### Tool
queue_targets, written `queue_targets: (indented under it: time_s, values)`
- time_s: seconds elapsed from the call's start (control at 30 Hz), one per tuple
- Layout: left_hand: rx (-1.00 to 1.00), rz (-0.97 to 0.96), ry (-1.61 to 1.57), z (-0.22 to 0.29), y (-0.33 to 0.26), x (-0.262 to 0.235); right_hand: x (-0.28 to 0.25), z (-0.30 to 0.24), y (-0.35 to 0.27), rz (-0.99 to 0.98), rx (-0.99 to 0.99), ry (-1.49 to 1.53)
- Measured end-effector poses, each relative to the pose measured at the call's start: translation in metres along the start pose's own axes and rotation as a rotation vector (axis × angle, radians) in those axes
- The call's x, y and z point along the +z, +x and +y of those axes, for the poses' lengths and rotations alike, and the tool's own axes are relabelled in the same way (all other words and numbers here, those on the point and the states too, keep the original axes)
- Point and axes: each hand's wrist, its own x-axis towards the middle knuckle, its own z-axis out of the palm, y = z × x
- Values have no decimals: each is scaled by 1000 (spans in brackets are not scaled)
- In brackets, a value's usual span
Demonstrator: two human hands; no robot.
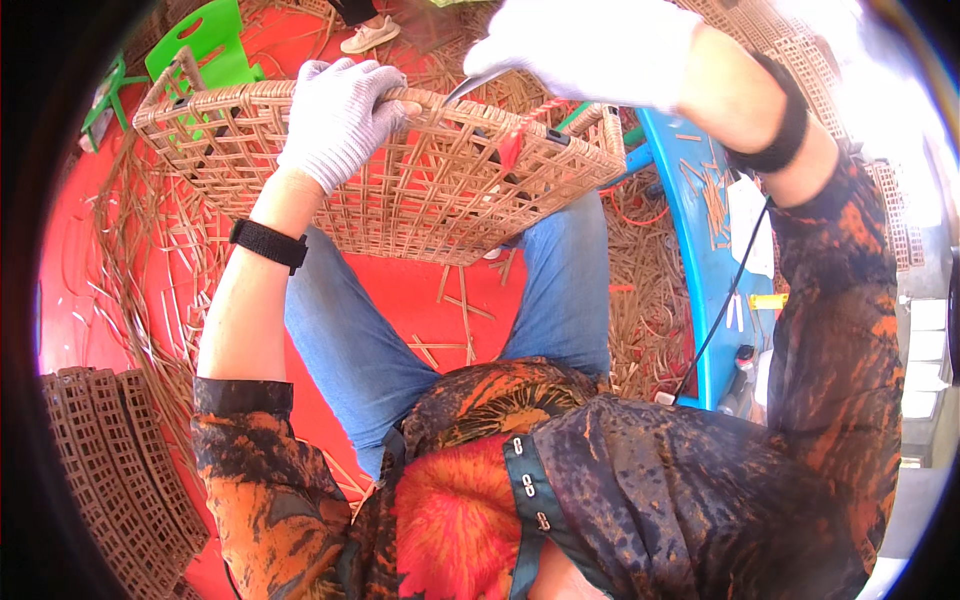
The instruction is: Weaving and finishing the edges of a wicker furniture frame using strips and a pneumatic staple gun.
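- We see a woven rattan basket lying across the knees of the seated person, tilted, with its open lattice wall turned toward the camera.
- The left hand, in a white knitted glove, closes its grip around the upper rim of the basket, near the left half of the rim.
- The right hand, also in a white glove, is above the right part of the rim. Its grip is closed on a thin metal tool, whose curved tip points down to the rim.
- A small red piece sits on the weave near the right side of the basket; we cannot tell what it is.
- Each wrist carries a black band.
- Under the basket are the blue jeans of the person, and between the legs the red floor shows.
- Loose rattan strips lie on the floor to the left and to the right.
- A blue worktop stands at the right, with short strips on it.
- A green plastic stool stands behind the basket, and a stack of woven pieces lies at the lower left.
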Motion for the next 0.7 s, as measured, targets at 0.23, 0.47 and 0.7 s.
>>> queue_targets:
  time_s: [0.23, 0.47, 0.7]
  values:
    - [-11, 7, -12, 9, 3, -6, 41, 0, -73, 105, 340, 103]
    - [19, -6, 17, 18, 6, -7, 87, -26, -110, 162, 422, 114]
    - [108, -192, -43, 11, 19, -18, 126, -60, -107, 139, 612, 134]
